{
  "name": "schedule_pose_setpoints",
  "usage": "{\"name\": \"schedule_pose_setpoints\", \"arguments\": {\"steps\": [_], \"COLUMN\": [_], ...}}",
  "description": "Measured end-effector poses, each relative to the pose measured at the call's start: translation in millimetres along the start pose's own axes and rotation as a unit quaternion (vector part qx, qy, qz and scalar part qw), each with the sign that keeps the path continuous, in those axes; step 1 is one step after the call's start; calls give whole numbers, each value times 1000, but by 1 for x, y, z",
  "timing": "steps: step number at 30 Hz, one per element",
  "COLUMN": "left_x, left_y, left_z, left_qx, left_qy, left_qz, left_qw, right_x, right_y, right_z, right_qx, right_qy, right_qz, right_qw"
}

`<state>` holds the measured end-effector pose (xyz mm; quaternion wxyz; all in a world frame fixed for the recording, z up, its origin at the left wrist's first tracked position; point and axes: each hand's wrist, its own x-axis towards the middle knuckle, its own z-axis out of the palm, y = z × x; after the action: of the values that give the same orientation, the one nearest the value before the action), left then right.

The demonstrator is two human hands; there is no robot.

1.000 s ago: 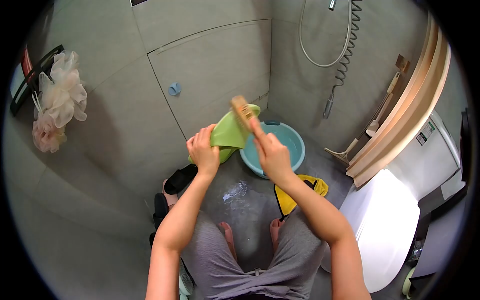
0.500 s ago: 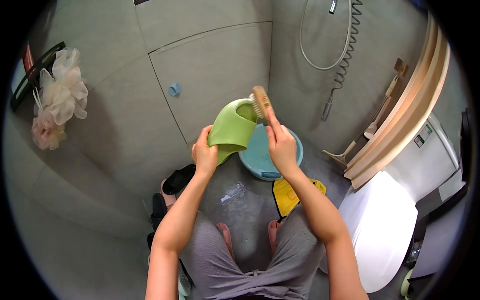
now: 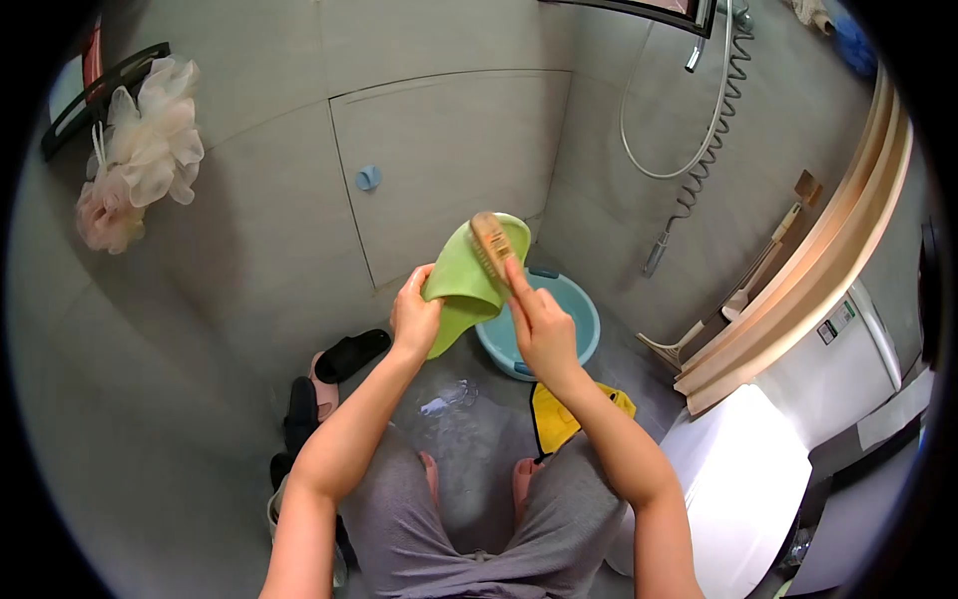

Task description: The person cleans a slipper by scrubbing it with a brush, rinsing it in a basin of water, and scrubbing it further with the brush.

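Above the blue basin [image 3: 555,324], the left hand [image 3: 414,317] grips a green slipper [image 3: 461,272], its sole mostly hidden; the right hand [image 3: 540,324] holds a brush [image 3: 490,243], its bristles partly obscured.

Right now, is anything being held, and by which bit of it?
Yes. The left hand has the green slipper by its side edge; the right hand has the brush by its lower end.

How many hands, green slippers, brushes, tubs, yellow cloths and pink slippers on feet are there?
Left hand and right hand: 2
Green slipper: 1
Brush: 1
Tub: 1
Yellow cloth: 1
Worn pink slippers: 2
Total: 8
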<state>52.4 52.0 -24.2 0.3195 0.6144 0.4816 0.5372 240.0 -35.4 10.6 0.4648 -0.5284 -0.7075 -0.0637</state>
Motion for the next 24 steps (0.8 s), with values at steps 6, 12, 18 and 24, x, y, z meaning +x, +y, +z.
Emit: {"name": "schedule_pose_setpoints", "arguments": {"steps": [6,12,18,24], "left_x": [7,10,9,8], "left_y": [-5,-2,-8,-10], "left_z": [-6,-8,-4,0], "left_qx": [-71,-125,-177,-152], "left_qy": [9,21,13,3], "left_qz": [-22,-24,-54,-26], "left_qw": [997,992,983,988], "right_x": [1,-12,-7,-4], "right_y": [7,-13,-1,-1], "right_z": [5,6,4,13], "right_qx": [-48,-32,-48,-60], "right_qy": [15,-31,6,5], "right_qz": [-38,-60,-2,-41], "right_qw": [998,997,999,997]}}
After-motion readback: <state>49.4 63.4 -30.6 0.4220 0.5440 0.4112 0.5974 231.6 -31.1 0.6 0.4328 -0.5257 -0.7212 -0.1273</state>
